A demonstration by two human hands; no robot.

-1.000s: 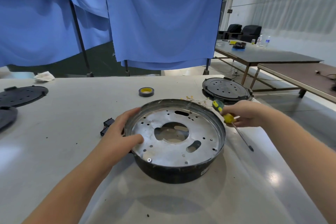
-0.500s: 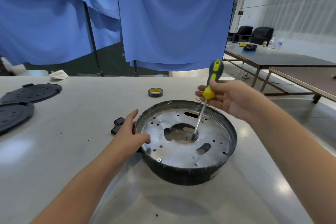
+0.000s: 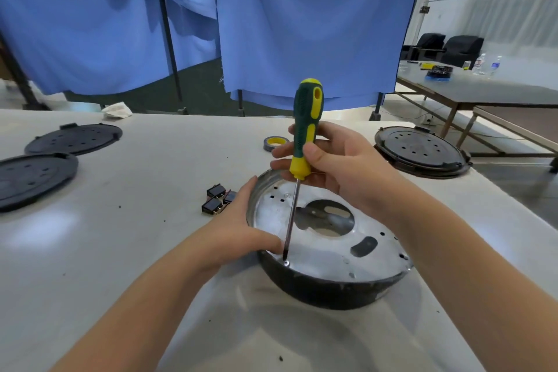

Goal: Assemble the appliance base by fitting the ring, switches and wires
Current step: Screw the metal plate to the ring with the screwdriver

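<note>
base [image 3: 326,290] near desk [image 3: 136,251] edge, plate up | your left hand [image 3: 238,226] grips its rim, steadying it against torque | your right hand [image 3: 335,166] holds driver [image 3: 303,142] upright, tip on screw [image 3: 286,263] | switches [image 3: 217,199] just left, unfitted

Two bare forearms enter from the lower edge of the frame, one at lower left, one at lower right. No sleeve shows on either. The left hand [image 3: 241,229] and right hand [image 3: 338,166] are ungloved, with short, plain nails.
</note>
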